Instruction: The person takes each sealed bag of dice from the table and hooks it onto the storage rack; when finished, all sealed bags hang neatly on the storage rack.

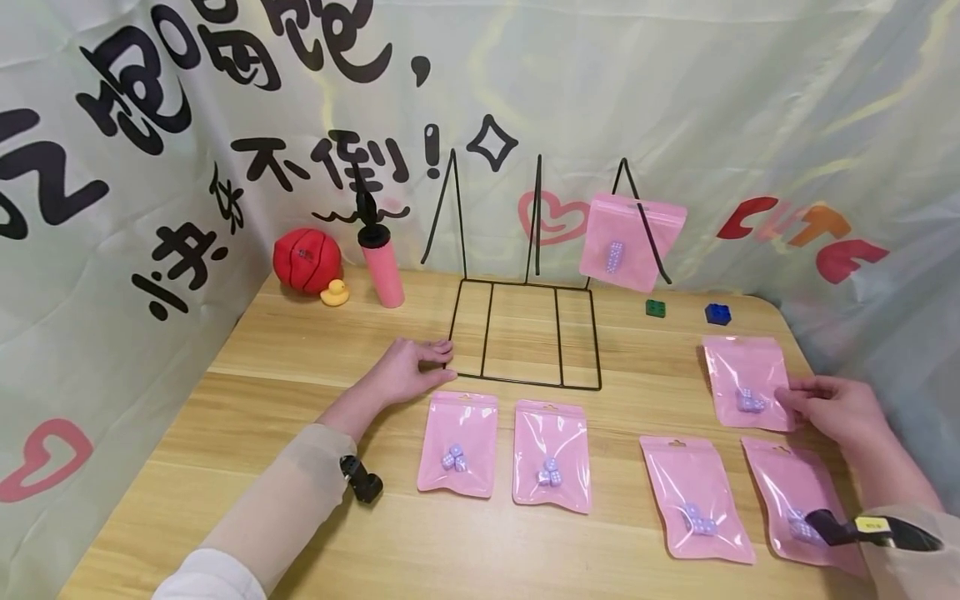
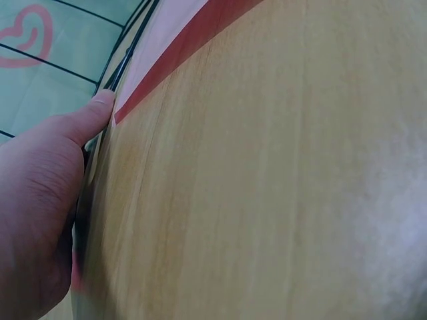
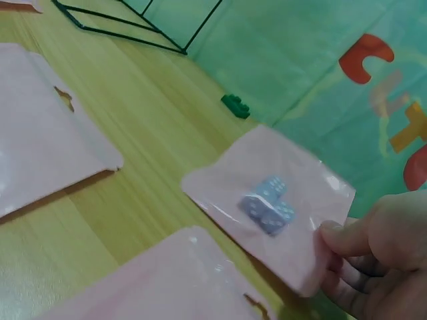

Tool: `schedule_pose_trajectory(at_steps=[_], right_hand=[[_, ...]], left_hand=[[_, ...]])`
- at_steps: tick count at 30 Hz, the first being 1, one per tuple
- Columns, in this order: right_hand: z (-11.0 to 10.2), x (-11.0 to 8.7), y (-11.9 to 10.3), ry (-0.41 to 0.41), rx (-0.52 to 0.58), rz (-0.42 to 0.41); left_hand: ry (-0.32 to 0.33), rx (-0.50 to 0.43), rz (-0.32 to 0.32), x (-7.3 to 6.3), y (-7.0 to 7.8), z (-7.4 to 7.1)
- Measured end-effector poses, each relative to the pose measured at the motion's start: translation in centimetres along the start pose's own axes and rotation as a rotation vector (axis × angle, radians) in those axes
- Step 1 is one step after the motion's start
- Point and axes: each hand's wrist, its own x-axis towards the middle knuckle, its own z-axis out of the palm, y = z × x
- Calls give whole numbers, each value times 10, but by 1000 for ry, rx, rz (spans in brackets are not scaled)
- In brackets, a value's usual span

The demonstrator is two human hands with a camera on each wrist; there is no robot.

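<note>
My right hand (image 1: pixel 840 407) pinches the right edge of a pink zip bag (image 1: pixel 738 367) with several lilac dice in it. In the right wrist view, that bag (image 3: pixel 293 173) is tilted, the thumb on its face. My left hand (image 1: pixel 408 369) holds the front left corner of a black wire display rack (image 1: pixel 525 382), thumb at the wire in the left wrist view. From the rack's right hook hangs another pink bag (image 1: pixel 652 229) with dice. Two more bags, a left one (image 1: pixel 457 417) and a right one (image 1: pixel 551 425), lie before the rack.
At the right front lie two more pink bags, one (image 1: pixel 678 467) beside the other (image 1: pixel 795 475). A green block (image 1: pixel 656 308) and a blue block (image 1: pixel 717 314) sit at the back right. A red ball (image 1: pixel 306 261), yellow duck (image 1: pixel 335 292) and pink pump (image 1: pixel 385 271) stand back left.
</note>
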Motion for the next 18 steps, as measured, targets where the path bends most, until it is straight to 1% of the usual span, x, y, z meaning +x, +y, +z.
schedule_pose_trajectory(at_steps=[5, 8, 12, 16, 18], right_hand=[[-4, -8, -12, -1, -33, -63], [-6, -13, -20, 7, -36, -126], [-6, -21, -29, 46, 19, -212], [-3, -31, -40, 128, 88, -278], [-2, -37, -48, 162, 139, -297]], left_hand=[[-1, 8, 4, 0, 1, 0], [-3, 17, -3, -1, 2, 0], [-5, 16, -10, -1, 4, 0], [-5, 9, -11, -2, 5, 0], [-3, 12, -8, -2, 5, -1]])
